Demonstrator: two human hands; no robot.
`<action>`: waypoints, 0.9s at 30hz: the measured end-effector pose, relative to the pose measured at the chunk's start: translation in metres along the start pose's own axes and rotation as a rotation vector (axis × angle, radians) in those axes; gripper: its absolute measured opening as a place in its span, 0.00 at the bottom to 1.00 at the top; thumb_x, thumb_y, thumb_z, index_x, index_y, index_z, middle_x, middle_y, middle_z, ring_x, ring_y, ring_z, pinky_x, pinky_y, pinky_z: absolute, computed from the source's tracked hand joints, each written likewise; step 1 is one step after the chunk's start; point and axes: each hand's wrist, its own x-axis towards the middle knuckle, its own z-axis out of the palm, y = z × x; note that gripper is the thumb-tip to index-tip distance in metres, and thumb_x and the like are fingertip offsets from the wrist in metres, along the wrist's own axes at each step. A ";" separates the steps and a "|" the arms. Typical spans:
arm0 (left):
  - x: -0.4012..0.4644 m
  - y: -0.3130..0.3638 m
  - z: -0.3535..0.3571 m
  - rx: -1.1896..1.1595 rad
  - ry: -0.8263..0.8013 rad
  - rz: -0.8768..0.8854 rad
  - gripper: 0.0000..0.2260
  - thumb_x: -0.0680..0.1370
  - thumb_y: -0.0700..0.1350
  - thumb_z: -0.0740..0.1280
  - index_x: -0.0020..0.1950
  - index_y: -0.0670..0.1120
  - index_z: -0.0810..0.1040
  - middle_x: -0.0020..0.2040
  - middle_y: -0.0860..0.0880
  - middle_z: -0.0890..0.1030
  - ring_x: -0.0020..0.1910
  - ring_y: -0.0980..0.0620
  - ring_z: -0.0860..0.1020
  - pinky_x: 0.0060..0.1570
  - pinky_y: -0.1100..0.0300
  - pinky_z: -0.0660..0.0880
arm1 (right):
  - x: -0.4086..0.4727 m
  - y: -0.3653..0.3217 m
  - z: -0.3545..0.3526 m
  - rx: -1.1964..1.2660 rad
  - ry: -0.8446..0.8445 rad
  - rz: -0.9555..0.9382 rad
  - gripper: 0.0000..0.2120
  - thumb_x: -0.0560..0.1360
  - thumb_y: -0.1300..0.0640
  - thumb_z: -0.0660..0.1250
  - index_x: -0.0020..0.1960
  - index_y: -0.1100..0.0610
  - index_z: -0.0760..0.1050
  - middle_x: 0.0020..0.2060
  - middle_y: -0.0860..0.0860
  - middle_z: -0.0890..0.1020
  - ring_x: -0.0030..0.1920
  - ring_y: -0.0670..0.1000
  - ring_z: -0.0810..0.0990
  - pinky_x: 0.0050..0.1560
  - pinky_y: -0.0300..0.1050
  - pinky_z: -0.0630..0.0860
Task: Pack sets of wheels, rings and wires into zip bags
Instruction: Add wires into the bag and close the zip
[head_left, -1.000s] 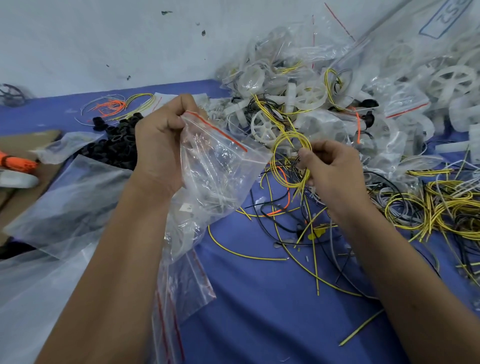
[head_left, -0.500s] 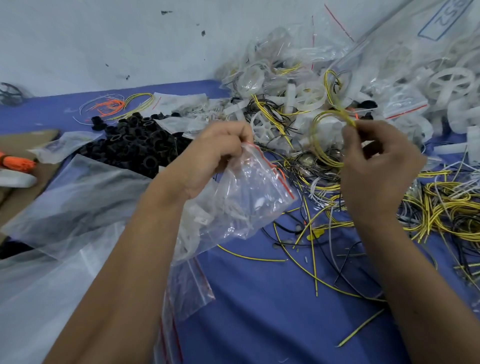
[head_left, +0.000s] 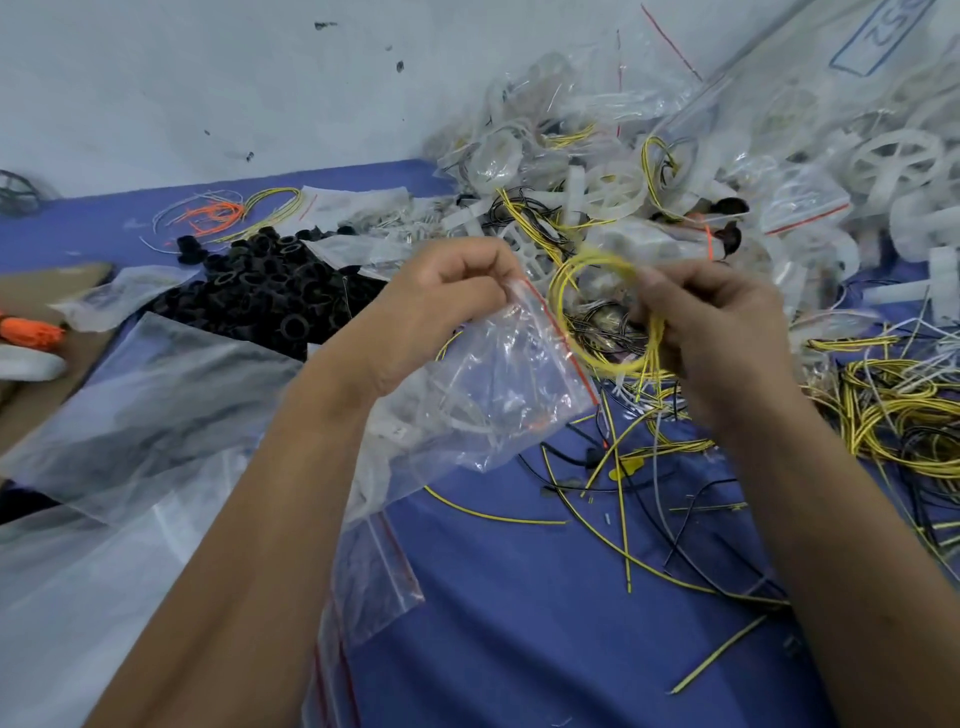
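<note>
My left hand (head_left: 441, 306) pinches the red-striped mouth of a clear zip bag (head_left: 498, 395) that hangs over the blue table; white plastic parts show faintly inside it. My right hand (head_left: 711, 332) grips a coiled loop of yellow wire (head_left: 587, 312) right beside the bag's mouth, touching its red edge. A heap of black rings (head_left: 260, 291) lies behind my left hand. White wheels (head_left: 893, 156) and filled bags pile up at the back right.
Loose yellow and black wires (head_left: 883, 431) sprawl across the blue table (head_left: 519, 597) at right. Empty clear bags (head_left: 130, 415) lie at left, with a spare zip bag (head_left: 374, 577) under my left forearm. An orange-tipped tool (head_left: 26, 332) sits on cardboard at far left. A white wall stands behind.
My left hand lowered and tilted the bag toward the right. My right hand lifted the yellow coil from the wire pile and brought it to the bag's mouth.
</note>
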 end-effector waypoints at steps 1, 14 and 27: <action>0.001 0.001 0.000 0.012 0.020 0.011 0.06 0.71 0.39 0.61 0.41 0.43 0.77 0.33 0.51 0.71 0.32 0.52 0.64 0.30 0.56 0.58 | -0.001 0.001 0.001 -0.047 -0.092 0.032 0.10 0.78 0.62 0.71 0.38 0.55 0.83 0.26 0.50 0.79 0.21 0.44 0.66 0.24 0.33 0.62; 0.005 0.008 0.016 0.288 -0.144 0.054 0.11 0.74 0.28 0.67 0.42 0.44 0.80 0.40 0.51 0.76 0.39 0.56 0.72 0.42 0.68 0.68 | -0.008 -0.001 -0.002 -0.193 -0.577 0.233 0.08 0.77 0.64 0.70 0.41 0.57 0.84 0.29 0.54 0.78 0.21 0.44 0.61 0.21 0.32 0.58; 0.002 0.009 0.006 0.310 -0.177 0.120 0.20 0.70 0.21 0.67 0.34 0.47 0.79 0.47 0.40 0.81 0.49 0.43 0.81 0.44 0.52 0.79 | -0.014 -0.001 0.002 -0.255 -0.717 0.202 0.05 0.76 0.59 0.74 0.42 0.59 0.84 0.29 0.54 0.79 0.21 0.46 0.62 0.22 0.33 0.60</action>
